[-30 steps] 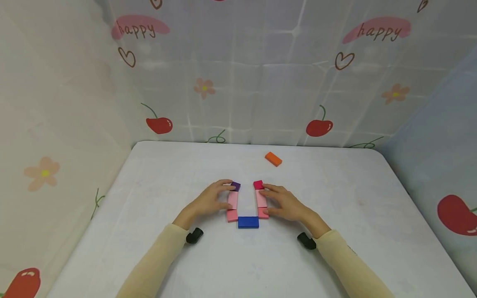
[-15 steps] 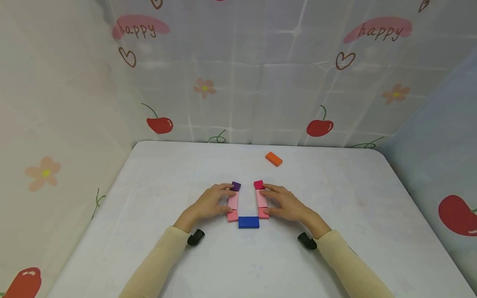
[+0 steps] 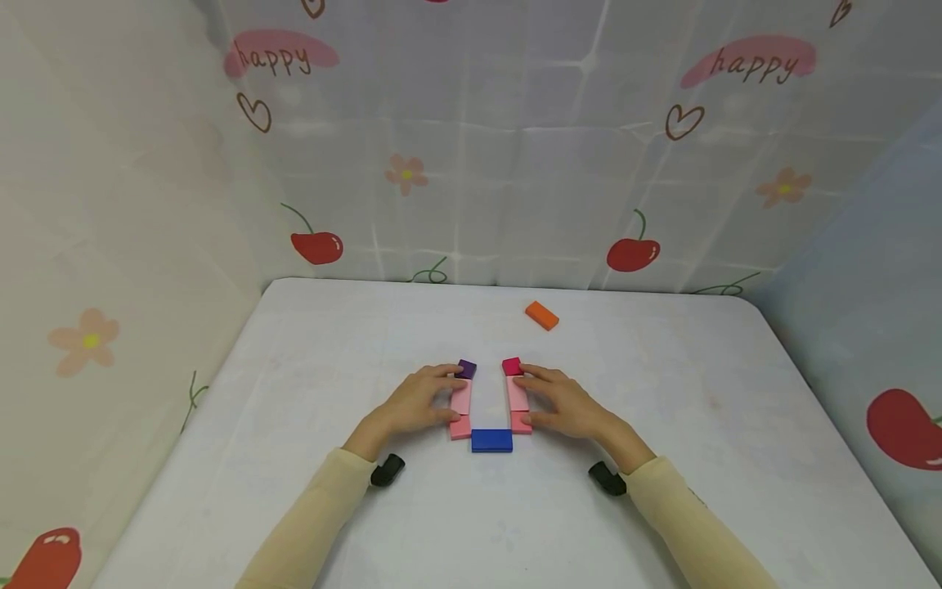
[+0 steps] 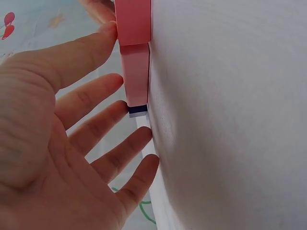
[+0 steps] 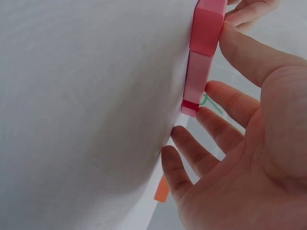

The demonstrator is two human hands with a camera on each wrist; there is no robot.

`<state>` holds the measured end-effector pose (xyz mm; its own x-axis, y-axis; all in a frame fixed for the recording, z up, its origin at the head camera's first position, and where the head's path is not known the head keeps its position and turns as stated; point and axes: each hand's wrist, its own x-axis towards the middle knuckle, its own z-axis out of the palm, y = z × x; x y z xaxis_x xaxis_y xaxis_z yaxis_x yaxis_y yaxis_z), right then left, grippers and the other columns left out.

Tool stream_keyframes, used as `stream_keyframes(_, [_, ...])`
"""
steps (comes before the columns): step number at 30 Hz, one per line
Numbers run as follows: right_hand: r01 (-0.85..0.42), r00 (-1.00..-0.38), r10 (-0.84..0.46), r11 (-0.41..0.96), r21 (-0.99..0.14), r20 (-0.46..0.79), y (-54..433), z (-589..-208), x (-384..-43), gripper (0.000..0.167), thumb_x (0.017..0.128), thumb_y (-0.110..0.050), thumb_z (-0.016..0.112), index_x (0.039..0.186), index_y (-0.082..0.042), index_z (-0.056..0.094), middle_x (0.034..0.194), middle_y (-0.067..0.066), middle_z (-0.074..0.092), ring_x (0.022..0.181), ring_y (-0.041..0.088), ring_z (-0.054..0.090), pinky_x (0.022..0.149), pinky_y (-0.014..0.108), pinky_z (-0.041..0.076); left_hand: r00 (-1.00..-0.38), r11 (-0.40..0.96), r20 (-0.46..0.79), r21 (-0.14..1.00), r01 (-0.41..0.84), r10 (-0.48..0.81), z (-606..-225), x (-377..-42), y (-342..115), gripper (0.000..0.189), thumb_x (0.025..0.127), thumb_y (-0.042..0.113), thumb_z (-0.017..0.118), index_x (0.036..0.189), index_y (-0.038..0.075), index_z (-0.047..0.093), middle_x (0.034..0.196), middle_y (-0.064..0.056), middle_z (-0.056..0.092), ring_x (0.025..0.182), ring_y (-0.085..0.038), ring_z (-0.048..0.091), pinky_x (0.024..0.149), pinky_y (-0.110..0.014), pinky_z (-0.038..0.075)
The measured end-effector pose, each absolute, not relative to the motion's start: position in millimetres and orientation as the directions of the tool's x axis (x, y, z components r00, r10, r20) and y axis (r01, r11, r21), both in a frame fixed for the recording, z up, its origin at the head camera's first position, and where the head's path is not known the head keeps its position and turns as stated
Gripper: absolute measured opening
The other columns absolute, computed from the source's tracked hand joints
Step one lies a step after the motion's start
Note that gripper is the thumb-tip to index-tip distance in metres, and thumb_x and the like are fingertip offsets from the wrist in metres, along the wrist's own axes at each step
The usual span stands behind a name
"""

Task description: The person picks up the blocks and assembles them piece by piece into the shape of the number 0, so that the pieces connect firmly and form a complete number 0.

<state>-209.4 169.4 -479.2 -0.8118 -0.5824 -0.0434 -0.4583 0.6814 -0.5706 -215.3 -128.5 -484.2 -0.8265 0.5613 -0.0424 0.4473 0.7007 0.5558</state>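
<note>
Several flat blocks form a U in the head view. Its left side is a purple block, a light pink block and a darker pink block. On the right stand a crimson block, a light pink block and a darker pink block. A blue block lies across the near end. My left hand rests along the left side, thumb on the darker pink block, fingers extended. My right hand mirrors it, its thumb touching the darker pink block.
An orange block lies apart, towards the back of the white table. A printed curtain hangs behind the table. Each wrist wears a small black camera, the left camera and the right camera.
My left hand has shifted slightly right and its fingers have come down a little nearer against the left row. The right hand and the blocks hardly differ.
</note>
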Motion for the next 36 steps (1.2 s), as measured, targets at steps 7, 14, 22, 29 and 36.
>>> stream_keyframes(7, [-0.459,-0.812,-0.581,0.691,-0.558,-0.05,168.2,-478.3,-208.4,0.062,0.088,-0.029,0.07,0.144,-0.011,0.049,0.155,0.014,0.036,0.141,0.039,0.033,0.109,0.064,0.032,-0.827,0.694,-0.044,0.57,0.44,0.561,-484.6,-213.9,-129.3,0.052,0.087,0.028,0.074,0.134,0.012,0.061,0.151,-0.006,0.045,0.141,-0.031,0.037,0.114,-0.056,0.03])
stream_keyframes(14, [-0.464,-0.811,-0.584,0.685,-0.562,-0.042,169.2,-478.4,-207.6,0.063,0.088,-0.028,0.071,0.144,-0.011,0.049,0.155,0.015,0.036,0.142,0.039,0.032,0.109,0.065,0.032,-0.824,0.686,-0.025,0.569,0.454,0.566,-487.7,-213.6,-129.7,0.052,0.087,0.029,0.073,0.135,0.012,0.06,0.151,-0.006,0.044,0.14,-0.031,0.038,0.113,-0.055,0.031])
stream_keyframes(22, [-0.462,-0.81,-0.586,0.675,-0.576,-0.038,169.6,-478.4,-207.7,0.063,0.088,-0.027,0.071,0.144,-0.011,0.049,0.155,0.015,0.036,0.142,0.04,0.032,0.109,0.065,0.032,-0.825,0.681,-0.014,0.572,0.457,0.565,-488.8,-213.1,-130.8,0.052,0.087,0.029,0.073,0.135,0.013,0.06,0.151,-0.005,0.045,0.14,-0.031,0.038,0.114,-0.055,0.03])
stream_keyframes(29, [-0.453,-0.814,-0.58,0.673,-0.585,-0.037,169.4,-478.0,-207.8,0.062,0.088,-0.027,0.071,0.144,-0.011,0.049,0.155,0.016,0.036,0.142,0.04,0.032,0.109,0.065,0.032,-0.824,0.68,-0.015,0.574,0.456,0.566,-488.1,-212.6,-131.2,0.052,0.087,0.029,0.073,0.135,0.013,0.06,0.151,-0.006,0.045,0.14,-0.031,0.039,0.113,-0.056,0.031])
stream_keyframes(36, [-0.456,-0.814,-0.58,0.677,-0.578,-0.037,168.5,-476.5,-207.9,0.061,0.089,-0.027,0.071,0.144,-0.011,0.05,0.154,0.016,0.037,0.141,0.04,0.033,0.109,0.064,0.033,-0.827,0.683,-0.018,0.574,0.452,0.562,-486.5,-212.3,-130.5,0.052,0.088,0.029,0.072,0.135,0.013,0.06,0.151,-0.006,0.045,0.14,-0.031,0.039,0.113,-0.056,0.031])
